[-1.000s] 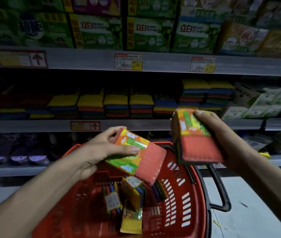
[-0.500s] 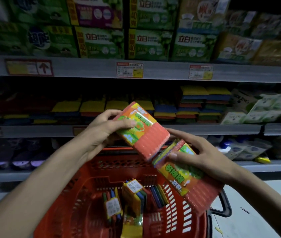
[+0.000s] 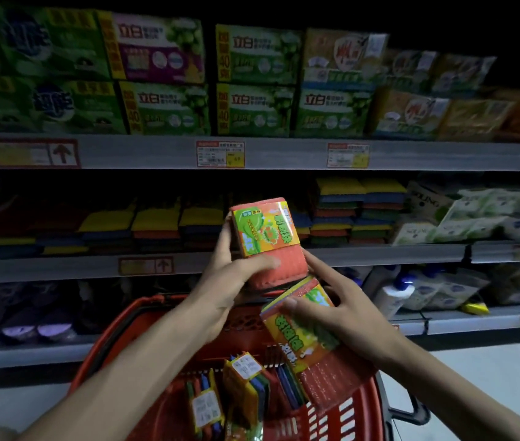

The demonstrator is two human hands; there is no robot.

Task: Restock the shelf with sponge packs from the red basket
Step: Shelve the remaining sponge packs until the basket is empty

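Note:
My left hand (image 3: pixel 233 275) grips a sponge pack (image 3: pixel 265 237) with an orange-green label, held upright in front of the middle shelf (image 3: pixel 379 254). Just below it, my right hand (image 3: pixel 341 310) holds a second sponge pack (image 3: pixel 312 348), tilted over the right rim of the red basket (image 3: pixel 347 418). The two packs almost touch. Several more sponge packs (image 3: pixel 239 386) stand on edge inside the basket. Stacks of coloured sponges (image 3: pixel 347 211) fill the middle shelf behind the raised pack.
Green soap boxes (image 3: pixel 252 81) line the top shelf above price tags (image 3: pixel 220 154). White tissue packs (image 3: pixel 474 214) sit right of the sponges. Bottles and refill pouches (image 3: pixel 411 291) stand on the lower shelf at right. The basket's black handle (image 3: pixel 411 412) hangs at its right side.
My left hand has lifted its pack higher and turned it upright toward the middle shelf. My right hand stays low over the basket rim with its pack.

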